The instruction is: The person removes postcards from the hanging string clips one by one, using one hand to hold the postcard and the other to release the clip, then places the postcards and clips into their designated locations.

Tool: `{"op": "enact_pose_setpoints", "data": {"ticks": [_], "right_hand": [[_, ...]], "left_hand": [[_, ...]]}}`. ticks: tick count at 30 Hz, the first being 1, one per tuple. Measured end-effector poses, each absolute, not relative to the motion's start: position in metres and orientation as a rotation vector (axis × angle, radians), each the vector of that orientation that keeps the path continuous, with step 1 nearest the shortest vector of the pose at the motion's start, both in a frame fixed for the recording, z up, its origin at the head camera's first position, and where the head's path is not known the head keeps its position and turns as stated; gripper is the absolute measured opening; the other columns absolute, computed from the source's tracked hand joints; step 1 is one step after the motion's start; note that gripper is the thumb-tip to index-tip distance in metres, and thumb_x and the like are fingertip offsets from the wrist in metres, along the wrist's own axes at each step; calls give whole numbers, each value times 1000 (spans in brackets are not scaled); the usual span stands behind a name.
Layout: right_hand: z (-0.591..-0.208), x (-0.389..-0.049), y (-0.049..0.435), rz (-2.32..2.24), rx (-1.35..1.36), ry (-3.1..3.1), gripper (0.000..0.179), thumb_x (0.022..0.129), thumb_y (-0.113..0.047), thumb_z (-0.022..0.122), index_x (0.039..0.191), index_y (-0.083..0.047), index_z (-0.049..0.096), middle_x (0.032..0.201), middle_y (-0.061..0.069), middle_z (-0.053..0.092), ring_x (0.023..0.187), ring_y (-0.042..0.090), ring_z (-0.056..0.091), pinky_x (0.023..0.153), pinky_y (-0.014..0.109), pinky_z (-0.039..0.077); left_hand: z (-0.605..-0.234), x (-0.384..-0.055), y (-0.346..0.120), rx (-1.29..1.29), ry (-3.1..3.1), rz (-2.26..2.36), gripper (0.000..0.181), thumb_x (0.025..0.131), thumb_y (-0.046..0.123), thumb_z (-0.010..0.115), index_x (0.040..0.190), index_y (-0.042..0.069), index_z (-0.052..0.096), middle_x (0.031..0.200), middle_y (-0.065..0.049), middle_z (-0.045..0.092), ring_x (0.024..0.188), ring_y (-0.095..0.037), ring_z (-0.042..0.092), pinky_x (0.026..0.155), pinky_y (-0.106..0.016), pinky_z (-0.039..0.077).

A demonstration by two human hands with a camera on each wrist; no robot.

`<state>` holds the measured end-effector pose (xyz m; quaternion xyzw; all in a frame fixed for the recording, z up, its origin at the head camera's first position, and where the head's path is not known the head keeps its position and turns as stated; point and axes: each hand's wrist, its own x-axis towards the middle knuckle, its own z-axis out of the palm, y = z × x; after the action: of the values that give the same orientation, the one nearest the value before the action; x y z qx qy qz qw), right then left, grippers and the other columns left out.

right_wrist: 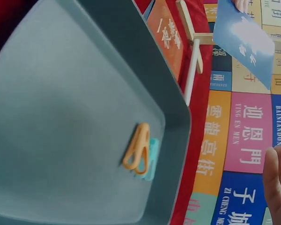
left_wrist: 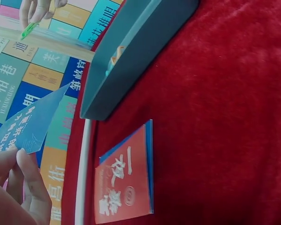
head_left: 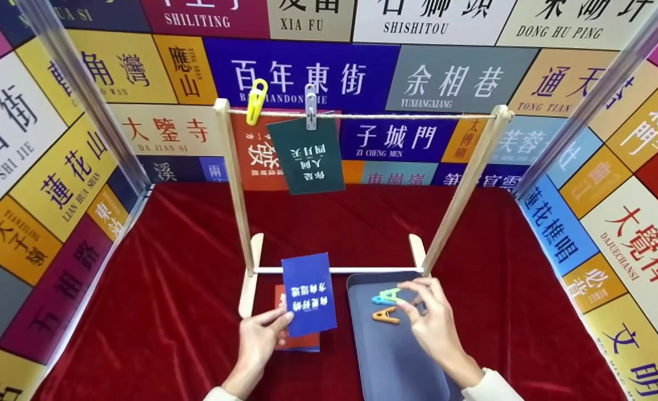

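My left hand [head_left: 261, 337] pinches a blue card [head_left: 309, 292] with white characters between thumb and fingers at one corner. Partly behind that card, a red card [head_left: 301, 342] lies on the cloth; the left wrist view shows another blue card [left_wrist: 151, 187] under it. Over the grey tray [head_left: 398, 365], my right hand [head_left: 437, 320] pinches a green clothespin [left_wrist: 28, 31] between thumb and fingertips. Inside the tray are an orange clothespin [head_left: 385, 316] and a light blue clothespin [right_wrist: 152, 161], side by side.
A wooden rack [head_left: 462, 189] stands behind my hands, a string [head_left: 407, 116] across its top. A grey clothespin [head_left: 311, 106] hangs a dark green card [head_left: 306, 159] there; a yellow clothespin [head_left: 257, 102] clips a red card [head_left: 259, 159]. Red cloth [head_left: 156, 289] covers the table.
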<state>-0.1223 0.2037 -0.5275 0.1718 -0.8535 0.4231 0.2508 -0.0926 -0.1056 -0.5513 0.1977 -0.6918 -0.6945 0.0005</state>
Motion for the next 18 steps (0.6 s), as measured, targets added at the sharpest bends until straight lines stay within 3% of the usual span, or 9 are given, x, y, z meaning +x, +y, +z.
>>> {"op": "enact_pose_setpoints", "data": {"ticks": [6, 18], "right_hand": [[-549, -116, 207, 1101, 479, -2319, 35, 73, 8, 82, 104, -5, 73, 102, 5, 63, 72, 2, 53, 52, 12, 46], [-578, -105, 207, 1009, 377, -2482, 33, 73, 1, 85, 102, -11, 74, 101, -2, 63, 70, -2, 52, 51, 23, 50]], "left_hand": [[-557, -90, -109, 627, -2219, -2164, 31, 84, 9, 79, 113, -3, 74, 82, -16, 77, 57, -13, 67, 46, -23, 57], [-577, -86, -113, 698, -2262, -2140, 32, 86, 8, 77, 115, -5, 72, 76, -14, 75, 56, -9, 64, 46, -20, 55]]}}
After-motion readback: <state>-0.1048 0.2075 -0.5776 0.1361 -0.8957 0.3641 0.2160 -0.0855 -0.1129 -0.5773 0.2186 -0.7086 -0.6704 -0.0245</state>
